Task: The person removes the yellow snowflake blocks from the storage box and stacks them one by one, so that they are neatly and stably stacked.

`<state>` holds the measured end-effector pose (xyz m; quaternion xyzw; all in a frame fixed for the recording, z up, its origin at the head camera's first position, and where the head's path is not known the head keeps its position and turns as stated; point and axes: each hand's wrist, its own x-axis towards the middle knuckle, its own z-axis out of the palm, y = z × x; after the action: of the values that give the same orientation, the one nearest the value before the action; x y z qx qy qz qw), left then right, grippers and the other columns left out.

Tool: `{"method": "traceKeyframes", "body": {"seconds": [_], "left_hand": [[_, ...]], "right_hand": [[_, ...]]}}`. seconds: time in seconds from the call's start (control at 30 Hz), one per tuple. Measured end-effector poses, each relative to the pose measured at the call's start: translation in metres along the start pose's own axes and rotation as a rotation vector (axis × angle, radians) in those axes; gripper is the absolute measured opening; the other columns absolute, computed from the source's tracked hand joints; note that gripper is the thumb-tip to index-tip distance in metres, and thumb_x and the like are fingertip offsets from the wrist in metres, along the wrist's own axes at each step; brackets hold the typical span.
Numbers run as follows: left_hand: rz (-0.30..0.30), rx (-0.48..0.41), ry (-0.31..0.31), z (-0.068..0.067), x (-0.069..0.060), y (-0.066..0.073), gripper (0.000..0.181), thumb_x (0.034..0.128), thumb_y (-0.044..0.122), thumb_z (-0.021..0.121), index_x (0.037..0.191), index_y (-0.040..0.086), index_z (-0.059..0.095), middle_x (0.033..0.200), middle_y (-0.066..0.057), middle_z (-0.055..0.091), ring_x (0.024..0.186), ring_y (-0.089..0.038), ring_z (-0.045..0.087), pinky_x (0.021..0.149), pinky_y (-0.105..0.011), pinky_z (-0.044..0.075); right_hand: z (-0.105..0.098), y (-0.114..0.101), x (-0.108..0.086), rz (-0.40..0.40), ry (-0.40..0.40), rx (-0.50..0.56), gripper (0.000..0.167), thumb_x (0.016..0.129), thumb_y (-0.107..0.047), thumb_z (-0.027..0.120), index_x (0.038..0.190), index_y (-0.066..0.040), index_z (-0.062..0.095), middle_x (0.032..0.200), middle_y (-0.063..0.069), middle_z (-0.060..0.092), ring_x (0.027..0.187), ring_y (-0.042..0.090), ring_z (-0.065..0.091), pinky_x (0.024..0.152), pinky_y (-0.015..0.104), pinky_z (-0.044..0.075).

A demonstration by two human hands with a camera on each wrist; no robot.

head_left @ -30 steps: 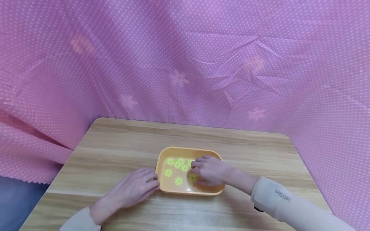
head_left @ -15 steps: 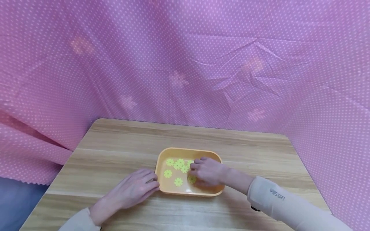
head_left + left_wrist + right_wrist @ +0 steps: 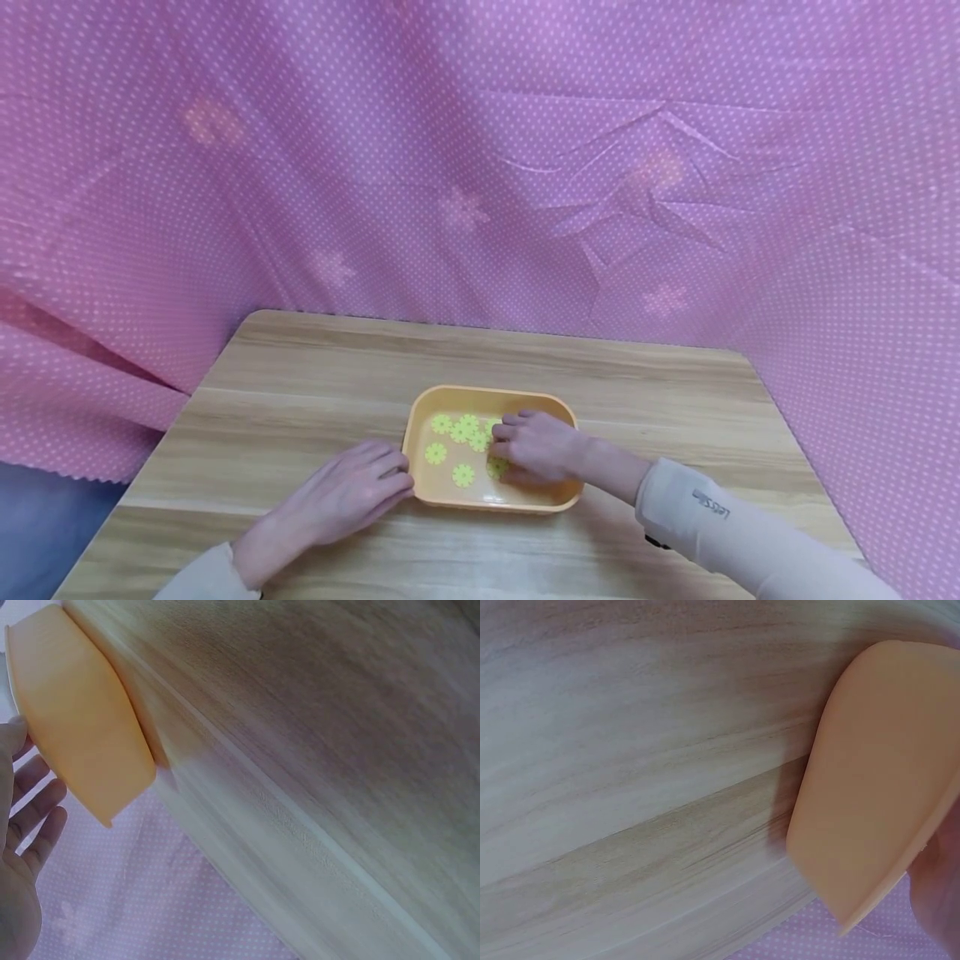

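A shallow orange tray (image 3: 487, 505) holds several yellow-green flower-shaped pieces (image 3: 462, 475), some of them overlapping. At its left end, my left hand (image 3: 341, 493) touches the rim with relaxed fingers. The left wrist view has the thumb (image 3: 13, 735) against the edge of the tray (image 3: 82, 712), the other fingers loosely bent beside it. My right hand (image 3: 542, 448) reaches over the right side, fingers bent down among the flower pieces. Its fingertips are hidden, so whether they pinch a piece is unclear. The right wrist view shows mostly the tray's outer wall (image 3: 877, 765).
The wooden table (image 3: 315, 375) extends around the tray on every side. Pink dotted cloth (image 3: 465, 167) hangs behind it and at both sides, and a blue area (image 3: 52, 525) shows at the lower left.
My right hand and forearm have shifted slightly to the left within the tray. The left hand keeps its place at the rim, and the visible flower pieces lie much as before.
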<state>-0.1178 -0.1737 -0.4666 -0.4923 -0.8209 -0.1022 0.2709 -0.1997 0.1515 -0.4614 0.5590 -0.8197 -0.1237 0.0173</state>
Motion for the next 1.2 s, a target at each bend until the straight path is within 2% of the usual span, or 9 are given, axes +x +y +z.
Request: {"method": "traceKeyframes", "body": {"seconds": [0.1, 0.33, 0.53, 0.77, 0.93, 1.2], "left_hand": [[0.001, 0.000, 0.004, 0.000, 0.000, 0.001, 0.009, 0.0901, 0.025, 0.076, 0.096, 0.019, 0.075, 0.097, 0.007, 0.069, 0.094, -0.013, 0.066, 0.086, -0.033, 0.059], [0.009, 0.007, 0.011, 0.000, 0.000, 0.001, 0.009, 0.0891, 0.024, 0.077, 0.095, 0.019, 0.074, 0.097, 0.007, 0.069, 0.093, -0.013, 0.065, 0.085, -0.031, 0.058], [0.001, 0.011, -0.008, 0.001, 0.000, 0.003, 0.009, 0.0898, 0.025, 0.076, 0.095, 0.019, 0.074, 0.097, 0.007, 0.069, 0.093, -0.013, 0.065, 0.086, -0.031, 0.058], [-0.006, 0.027, -0.020, 0.002, -0.001, 0.005, 0.008, 0.0917, 0.027, 0.074, 0.095, 0.020, 0.074, 0.097, 0.007, 0.070, 0.094, -0.013, 0.066, 0.088, -0.032, 0.058], [0.002, 0.039, -0.016, 0.002, -0.001, 0.006, 0.008, 0.0927, 0.027, 0.072, 0.095, 0.020, 0.074, 0.097, 0.007, 0.070, 0.095, -0.013, 0.066, 0.088, -0.032, 0.058], [0.017, 0.067, -0.021, 0.002, -0.001, 0.006, 0.012, 0.0980, 0.029, 0.066, 0.096, 0.020, 0.073, 0.098, 0.006, 0.071, 0.096, -0.014, 0.067, 0.089, -0.033, 0.059]], "right_hand": [[0.000, 0.000, 0.000, -0.005, 0.014, 0.002, 0.032, 0.099, -0.051, 0.067, 0.120, -0.028, 0.074, 0.107, -0.010, 0.067, 0.098, 0.010, 0.061, 0.080, 0.026, 0.052], [0.002, 0.000, 0.001, -0.022, 0.039, -0.018, 0.031, 0.096, -0.051, 0.069, 0.115, -0.027, 0.075, 0.109, -0.010, 0.069, 0.101, 0.010, 0.063, 0.085, 0.026, 0.056], [0.006, 0.003, 0.002, -0.071, 0.149, -0.076, 0.032, 0.090, -0.054, 0.072, 0.107, -0.028, 0.076, 0.102, -0.011, 0.070, 0.095, 0.008, 0.063, 0.082, 0.024, 0.056], [0.012, 0.005, 0.002, -0.093, 0.273, -0.057, 0.032, 0.088, -0.056, 0.074, 0.102, -0.027, 0.077, 0.096, -0.011, 0.069, 0.088, 0.007, 0.064, 0.077, 0.022, 0.055], [0.011, 0.005, 0.003, -0.094, 0.336, -0.045, 0.031, 0.087, -0.055, 0.075, 0.098, -0.026, 0.076, 0.094, -0.010, 0.068, 0.083, 0.007, 0.063, 0.073, 0.021, 0.054], [0.006, 0.006, 0.002, -0.073, 0.448, -0.045, 0.030, 0.082, -0.053, 0.078, 0.092, -0.025, 0.073, 0.091, -0.011, 0.067, 0.082, 0.008, 0.065, 0.075, 0.024, 0.056]]}}
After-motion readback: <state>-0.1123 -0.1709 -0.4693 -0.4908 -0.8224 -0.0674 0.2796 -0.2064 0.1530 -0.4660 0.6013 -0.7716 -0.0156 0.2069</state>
